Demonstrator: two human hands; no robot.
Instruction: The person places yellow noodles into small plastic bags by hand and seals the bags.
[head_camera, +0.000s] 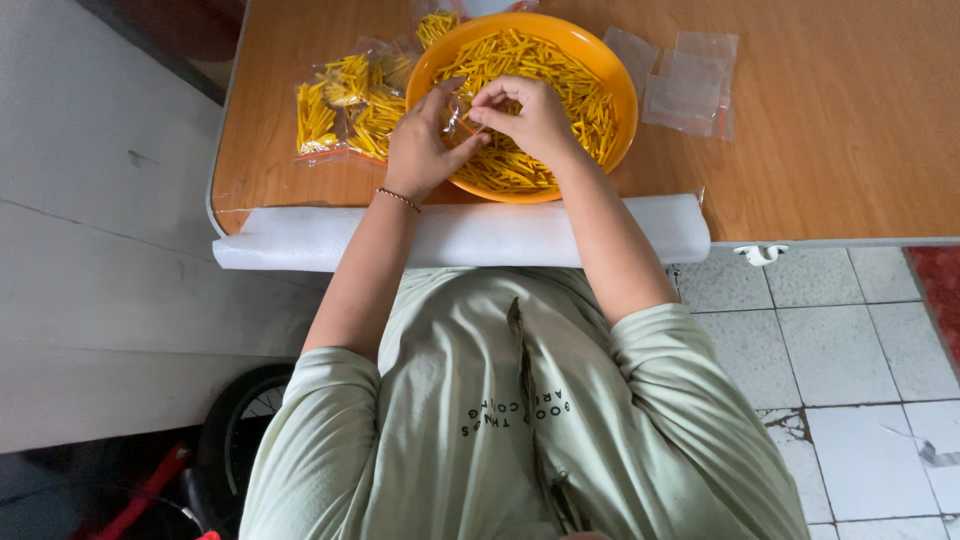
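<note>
Lying at ten o'clock on the desk (820, 150), several filled packets (345, 110) adjoin one orange bowl (620, 95) of yellow sticks (560, 80). Over it, left hand (420, 150) and right hand (535, 115) pinch one small clear bag (458, 118). Empty bags (685, 85) lie at two o'clock.

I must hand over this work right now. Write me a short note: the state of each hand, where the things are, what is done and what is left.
Left hand: over the orange bowl, its grip pinches a small clear bag.
Right hand: fingertips closed at the mouth of the same bag; whether it holds a stick cannot be seen.
Things: the bowl holds many loose yellow sticks. Filled bags lie left of the bowl on the wooden table. Empty clear bags lie to its right. A white foam roll lies along the near table edge.
Done: several bags filled.
Left: many loose sticks and some empty bags.
</note>
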